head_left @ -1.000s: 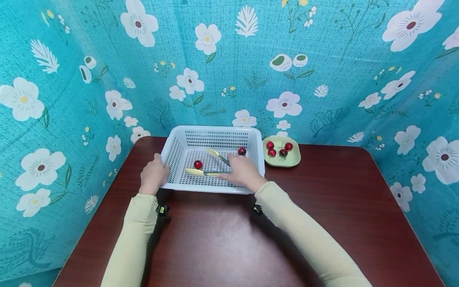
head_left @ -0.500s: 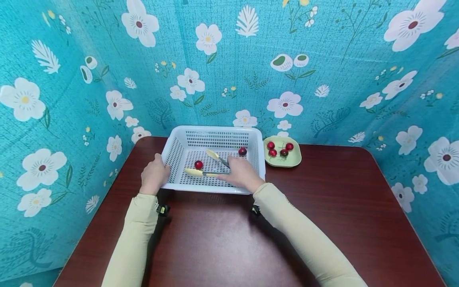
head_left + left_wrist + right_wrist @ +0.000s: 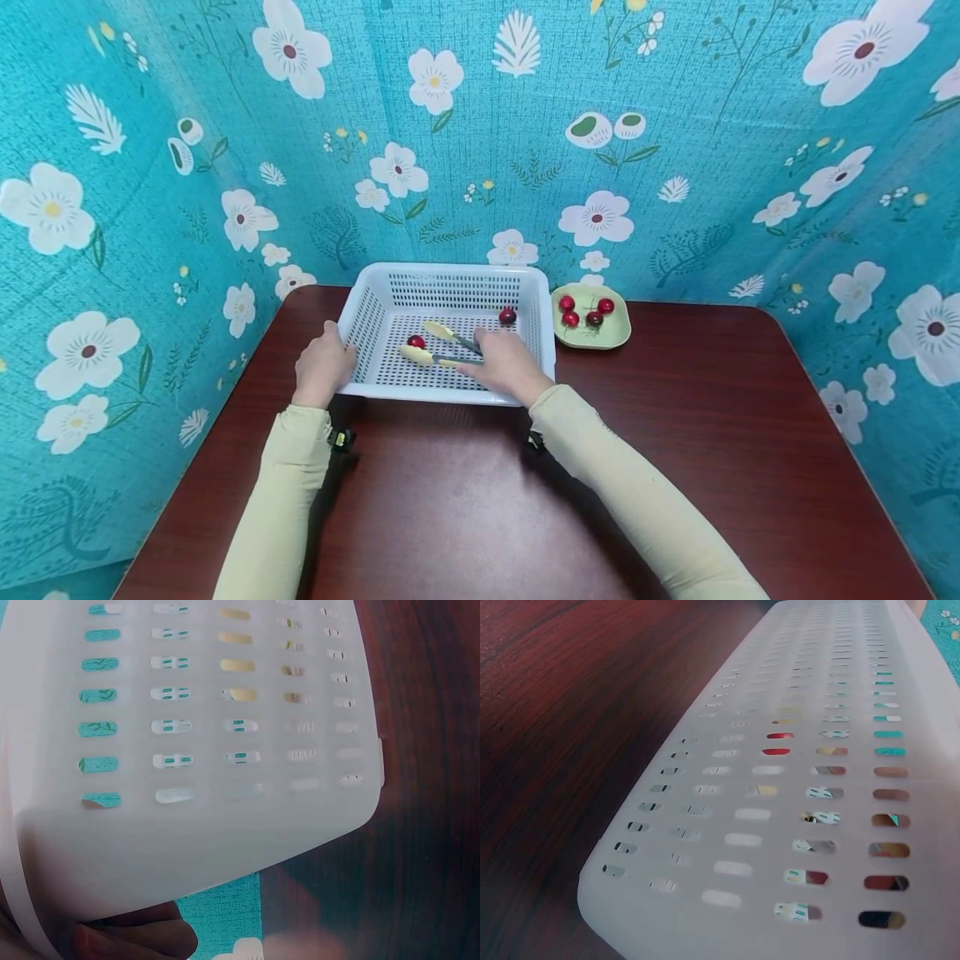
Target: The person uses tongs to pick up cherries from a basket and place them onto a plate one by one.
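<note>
My left hand (image 3: 325, 364) grips the left rim of a white slotted plastic basket (image 3: 435, 397). In the left wrist view its curled fingers (image 3: 150, 937) show under the basket's corner. My right hand (image 3: 510, 362) reaches over the front rim and holds a pair of tongs (image 3: 417, 356) with grey handles and pale yellow tips. The tongs' tips are spread inside the basket, pointing left. A red cherry (image 3: 416, 342) lies between and just beyond the tips, partly overlapped by the nearer one. One darker cherry (image 3: 507, 316) sits at the back right of the basket.
A pale green plate (image 3: 592, 340) with several cherries (image 3: 570, 319) stands against the basket's right side. Both rest on a dark reddish-brown table (image 3: 450, 500). Behind and beside the table hangs a teal flowered cloth (image 3: 465, 167).
The tongs' two tips have drawn closer together, the nearer one shifting right and up to the red cherry's front. My left hand and the basket have stayed put.
</note>
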The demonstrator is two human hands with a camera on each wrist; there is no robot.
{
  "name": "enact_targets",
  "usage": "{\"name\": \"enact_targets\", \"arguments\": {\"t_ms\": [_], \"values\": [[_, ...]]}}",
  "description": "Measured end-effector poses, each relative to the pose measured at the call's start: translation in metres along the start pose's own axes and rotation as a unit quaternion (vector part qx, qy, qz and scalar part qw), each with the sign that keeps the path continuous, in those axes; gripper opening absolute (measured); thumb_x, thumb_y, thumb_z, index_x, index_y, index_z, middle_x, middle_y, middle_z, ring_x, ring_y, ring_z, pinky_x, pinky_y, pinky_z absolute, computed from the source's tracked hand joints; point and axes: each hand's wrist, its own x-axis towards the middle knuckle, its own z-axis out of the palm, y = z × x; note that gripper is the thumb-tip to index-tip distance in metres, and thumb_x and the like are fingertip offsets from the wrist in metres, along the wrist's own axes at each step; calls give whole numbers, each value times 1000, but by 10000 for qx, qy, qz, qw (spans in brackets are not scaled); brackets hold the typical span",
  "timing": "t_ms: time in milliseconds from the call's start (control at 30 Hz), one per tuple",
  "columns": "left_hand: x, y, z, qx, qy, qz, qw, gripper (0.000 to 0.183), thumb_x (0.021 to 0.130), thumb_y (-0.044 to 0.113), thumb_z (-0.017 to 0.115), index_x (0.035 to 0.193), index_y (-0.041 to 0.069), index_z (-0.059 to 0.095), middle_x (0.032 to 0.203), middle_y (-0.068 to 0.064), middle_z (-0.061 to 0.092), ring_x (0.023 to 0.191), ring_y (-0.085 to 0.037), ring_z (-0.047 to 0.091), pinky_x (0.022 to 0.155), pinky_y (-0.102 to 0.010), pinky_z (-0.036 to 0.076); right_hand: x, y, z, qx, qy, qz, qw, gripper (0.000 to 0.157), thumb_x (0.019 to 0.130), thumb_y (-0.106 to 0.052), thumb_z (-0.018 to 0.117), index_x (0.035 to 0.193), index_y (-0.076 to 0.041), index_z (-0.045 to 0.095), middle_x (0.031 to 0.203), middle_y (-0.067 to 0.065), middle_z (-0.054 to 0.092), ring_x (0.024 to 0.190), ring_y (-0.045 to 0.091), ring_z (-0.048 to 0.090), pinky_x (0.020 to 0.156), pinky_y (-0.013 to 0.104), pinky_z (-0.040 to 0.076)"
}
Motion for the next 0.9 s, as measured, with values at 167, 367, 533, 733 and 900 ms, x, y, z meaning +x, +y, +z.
{"name": "enact_targets", "arguments": {"t_ms": [167, 367, 533, 733, 900], "values": [[0, 0, 0, 6, 10, 35, 10000, 42, 103, 20, 55, 130, -9, 42, 105, -32, 64, 82, -41, 70, 70, -55, 58, 0, 2, 1, 3, 66, -9, 10000, 38, 93, -46, 76, 103, -11, 67, 78, 0, 62, 74, 19, 56, 69, 33, 44], [0, 0, 0, 14, 9, 28, 10000, 41, 103, 21, 55, 129, -9, 42, 104, -31, 64, 81, -41, 70, 69, -54, 57, -2, 5, -1, 255, 8, 14, 9997, 35, 93, -44, 75, 104, -12, 69, 85, 2, 67, 77, 20, 57, 72, 34, 47], [1, 0, 0, -13, 3, 31, 10000, 42, 103, 21, 56, 130, -8, 43, 104, -31, 65, 80, -40, 70, 67, -53, 57, -2, 8, -1, 339, -29, 14, 9994, 40, 94, -43, 75, 115, -9, 71, 100, 6, 72, 84, 20, 61, 82, 37, 54], [2, -1, 0, 42, 0, 10, 10000, 41, 103, 21, 55, 129, -8, 43, 103, -31, 65, 80, -40, 70, 66, -53, 56, -2, 10, 0, 458, -5, 2, 9989, 38, 95, -43, 74, 114, -10, 71, 102, 6, 73, 84, 19, 62, 83, 38, 55], [1, -1, 1, 64, 20, 31, 10000, 41, 103, 21, 55, 129, -8, 43, 103, -31, 64, 80, -40, 70, 67, -53, 56, -3, 10, -4, 784, 61, -55, 9969, 36, 95, -40, 75, 110, -8, 72, 97, 7, 73, 78, 19, 60, 77, 35, 54]]}}
